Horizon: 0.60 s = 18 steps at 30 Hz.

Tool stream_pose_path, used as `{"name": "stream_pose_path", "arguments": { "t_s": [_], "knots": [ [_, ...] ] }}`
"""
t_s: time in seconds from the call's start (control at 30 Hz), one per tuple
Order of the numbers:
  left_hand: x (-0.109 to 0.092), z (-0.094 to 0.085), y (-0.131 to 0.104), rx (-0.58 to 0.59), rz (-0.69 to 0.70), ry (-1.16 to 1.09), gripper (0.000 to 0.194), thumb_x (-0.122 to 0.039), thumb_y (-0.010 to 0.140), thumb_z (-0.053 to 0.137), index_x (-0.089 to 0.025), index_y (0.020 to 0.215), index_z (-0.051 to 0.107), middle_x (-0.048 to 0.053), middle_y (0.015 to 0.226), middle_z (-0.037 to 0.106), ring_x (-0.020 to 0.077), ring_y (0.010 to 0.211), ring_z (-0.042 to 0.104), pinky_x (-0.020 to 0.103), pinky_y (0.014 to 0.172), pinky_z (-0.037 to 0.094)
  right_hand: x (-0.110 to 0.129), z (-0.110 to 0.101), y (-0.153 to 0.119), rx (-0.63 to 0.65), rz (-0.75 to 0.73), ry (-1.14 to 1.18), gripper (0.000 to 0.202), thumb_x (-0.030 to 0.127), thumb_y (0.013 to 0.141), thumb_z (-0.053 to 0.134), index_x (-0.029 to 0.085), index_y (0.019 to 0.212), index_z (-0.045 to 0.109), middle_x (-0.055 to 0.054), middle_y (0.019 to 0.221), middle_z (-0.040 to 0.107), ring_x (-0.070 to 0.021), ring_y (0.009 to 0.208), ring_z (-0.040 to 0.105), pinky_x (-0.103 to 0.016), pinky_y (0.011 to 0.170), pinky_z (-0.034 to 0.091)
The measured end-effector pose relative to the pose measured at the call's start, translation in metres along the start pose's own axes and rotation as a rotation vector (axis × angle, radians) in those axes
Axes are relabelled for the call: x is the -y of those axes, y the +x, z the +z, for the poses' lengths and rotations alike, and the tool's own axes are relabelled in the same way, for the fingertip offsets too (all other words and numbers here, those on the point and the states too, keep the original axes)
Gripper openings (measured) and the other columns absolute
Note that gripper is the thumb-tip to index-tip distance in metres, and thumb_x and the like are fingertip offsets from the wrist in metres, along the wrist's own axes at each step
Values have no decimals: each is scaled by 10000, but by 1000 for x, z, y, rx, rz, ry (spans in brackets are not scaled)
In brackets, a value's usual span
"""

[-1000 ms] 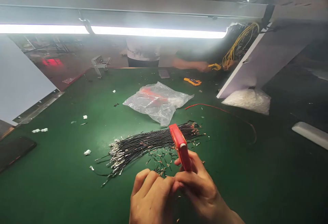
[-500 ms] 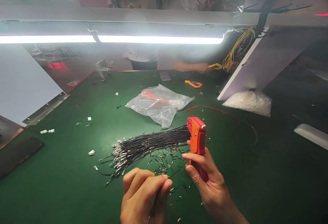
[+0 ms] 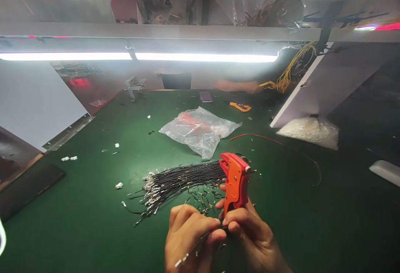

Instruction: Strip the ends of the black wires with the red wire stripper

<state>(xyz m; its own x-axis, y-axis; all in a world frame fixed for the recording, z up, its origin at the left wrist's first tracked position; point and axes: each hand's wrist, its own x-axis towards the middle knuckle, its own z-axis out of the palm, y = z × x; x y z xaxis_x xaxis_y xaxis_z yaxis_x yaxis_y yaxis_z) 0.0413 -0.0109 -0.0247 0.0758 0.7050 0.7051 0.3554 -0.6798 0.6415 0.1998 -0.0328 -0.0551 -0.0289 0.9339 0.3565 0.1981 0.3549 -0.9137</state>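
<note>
My left hand [image 3: 192, 239] is closed in a pinch on a thin wire [image 3: 202, 239], mostly hidden by the fingers. The wire's pale terminal end [image 3: 181, 261] sticks out below the hand. My right hand [image 3: 258, 235] holds a red and orange wire stripper [image 3: 236, 183] upright, its jaws pointing up and left. The right thumb and forefinger come close to the left fingertips; whether they touch the wire I cannot tell. Behind the hands lies a bundle of black wires [image 3: 187, 175] with silvery terminals at its left end. Short cut-off bits [image 3: 203, 198] are scattered in front of it.
A clear plastic bag [image 3: 200, 131] with something red inside lies beyond the bundle. Farther back are an orange tool [image 3: 240, 106] and a dark flat object [image 3: 206, 97]. A bag of white pieces [image 3: 309, 131] sits at right, near a red wire [image 3: 262, 136]. Someone stands behind the shelf.
My hands have come together: the right thumb and forefinger are now beside the left fingertips. The stripper is tilted farther left. The view has shifted slightly, showing more of the person opposite.
</note>
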Motion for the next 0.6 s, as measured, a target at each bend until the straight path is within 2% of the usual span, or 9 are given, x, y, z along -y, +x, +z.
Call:
{"name": "stream_pose_path", "arguments": {
  "t_s": [0.2, 0.27, 0.33, 0.4, 0.47, 0.53, 0.6],
  "knots": [
    [4, 6, -10, 45, -200, -209, 180, -281, 1001, 558, -234, 882, 684, -7, 682, 645, 154, 625, 554, 279, 561, 440, -10, 3, -4, 31, -70, -4, 180, 365, 1018, 530, 307, 956, 689, -44, 1197, 522, -226, 1138, 575, -330, 1002, 492],
    [5, 2, -7, 31, -275, -237, 161, -249, 986, 573, -231, 887, 699, -14, 691, 624, 138, 608, 568, 254, 534, 448, -8, 4, -6, 68, -44, 83, 191, 396, 1012, 535, 375, 1137, 678, -50, 1214, 538, -230, 1128, 588, -345, 992, 508],
    [7, -6, -1, -3, -296, -203, 145, -182, 966, 586, -233, 931, 717, -26, 699, 614, 123, 613, 588, 233, 538, 467, -4, 6, -7, 81, 51, 289, 418, 474, 972, 591, 496, 1380, 501, -38, 1263, 569, -225, 1084, 631, -356, 942, 537],
    [11, -17, 8, -51, -210, -138, 197, -98, 935, 598, -230, 1004, 728, -27, 716, 638, 125, 669, 621, 227, 579, 499, 2, 6, -6, 76, 178, 565, 721, 516, 907, 679, 611, 1467, 236, -17, 1388, 556, -202, 968, 683, -355, 819, 573],
    [15, -27, 16, -51, -17, -66, 287, -20, 886, 617, -205, 1074, 729, -6, 786, 694, 140, 720, 637, 262, 624, 524, 10, 5, -3, 107, 294, 804, 915, 488, 854, 756, 624, 1455, 79, -32, 1402, 585, -190, 855, 709, -341, 700, 574],
    [18, -34, 21, -84, 112, -1, 316, 15, 855, 635, -174, 1090, 726, 16, 825, 695, 151, 752, 624, 279, 615, 525, 18, 3, 1, 160, 391, 925, 920, 441, 830, 784, 479, 1482, 136, -61, 1202, 704, -201, 801, 713, -327, 657, 555],
    [20, -40, 22, -63, 197, 79, 274, -13, 866, 656, -157, 1089, 722, 25, 831, 671, 149, 762, 604, 270, 594, 523, 24, 1, 3, 202, 457, 953, 814, 417, 806, 786, 309, 1470, 330, -73, 1019, 751, -208, 786, 716, -324, 677, 540]
  ]
}}
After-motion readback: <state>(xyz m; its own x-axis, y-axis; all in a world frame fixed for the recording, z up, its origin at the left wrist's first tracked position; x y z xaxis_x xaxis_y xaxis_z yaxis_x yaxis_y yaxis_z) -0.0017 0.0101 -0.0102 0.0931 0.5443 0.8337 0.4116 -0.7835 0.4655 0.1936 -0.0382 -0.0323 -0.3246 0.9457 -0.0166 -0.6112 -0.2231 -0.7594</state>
